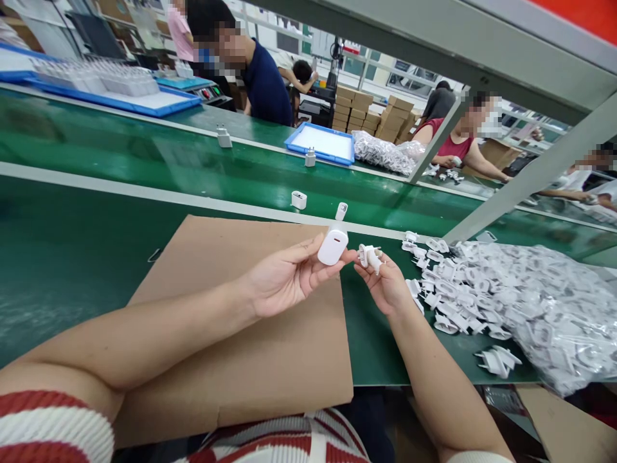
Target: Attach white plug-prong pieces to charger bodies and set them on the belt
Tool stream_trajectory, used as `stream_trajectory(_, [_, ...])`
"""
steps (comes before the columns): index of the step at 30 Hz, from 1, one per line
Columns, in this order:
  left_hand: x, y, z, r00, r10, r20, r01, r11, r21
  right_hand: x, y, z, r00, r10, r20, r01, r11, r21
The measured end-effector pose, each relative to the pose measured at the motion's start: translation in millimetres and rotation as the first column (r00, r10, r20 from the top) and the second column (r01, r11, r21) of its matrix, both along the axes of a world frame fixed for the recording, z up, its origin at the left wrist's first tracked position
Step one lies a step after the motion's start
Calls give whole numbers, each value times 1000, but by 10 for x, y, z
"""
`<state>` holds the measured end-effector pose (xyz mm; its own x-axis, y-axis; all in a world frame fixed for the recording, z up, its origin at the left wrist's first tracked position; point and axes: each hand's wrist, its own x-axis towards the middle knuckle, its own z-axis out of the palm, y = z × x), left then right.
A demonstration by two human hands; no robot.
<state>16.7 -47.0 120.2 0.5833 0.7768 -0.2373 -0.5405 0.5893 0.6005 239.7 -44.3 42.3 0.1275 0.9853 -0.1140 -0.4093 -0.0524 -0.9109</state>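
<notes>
Between the thumb and fingers of my left hand [284, 276] is a white USB charger [332, 247], its rounded end with a small slot facing me. Just right of it, my right hand [388, 286] pinches a small white plug piece [367, 255] with metal pins; a second white part seems to be among those fingers. The two hands almost touch, above the right edge of a brown cardboard sheet [270, 360]. Beyond them, a white charger body [299, 200] and another charger [342, 211] rest on the green conveyor belt [193, 173].
Loose white plug pieces [448, 296] spill from a clear plastic bag [554, 308] at right. A slanted metal post [520, 167] rises behind it. Across the belt stand blue trays [321, 143], one holding many chargers. Several co-workers [267, 80] are there, with cardboard boxes [354, 109] stacked behind.
</notes>
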Motion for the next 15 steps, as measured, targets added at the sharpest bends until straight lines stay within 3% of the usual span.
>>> stream_trajectory(4, [10, 44, -103, 999, 24, -36, -20, 995, 102, 5, -4, 41, 1000, -27, 2, 27, 1000, 12])
stream_trajectory(7, [29, 110, -250, 975, 139, -172, -65, 923, 380, 11, -17, 92, 996, -83, 40, 81, 995, 61])
stream_trajectory(9, [37, 131, -318, 927, 281, -248, -74, 785, 615, 4, -34, 124, 991, -108, 84, 98, 989, 110])
stream_trajectory(12, [-3, 120, -363, 832, 498, -244, -3, 443, 896, -14, -58, 143, 978, -101, 185, 70, 983, 168])
stream_trajectory(14, [-92, 127, -404, 780, 587, -217, 99, 226, 969, -12, -66, 134, 945, -81, 316, 29, 986, 165])
stream_trajectory(15, [-163, 149, -443, 755, 616, -225, 159, 162, 974, 0, -67, 127, 916, -73, 395, 14, 989, 149])
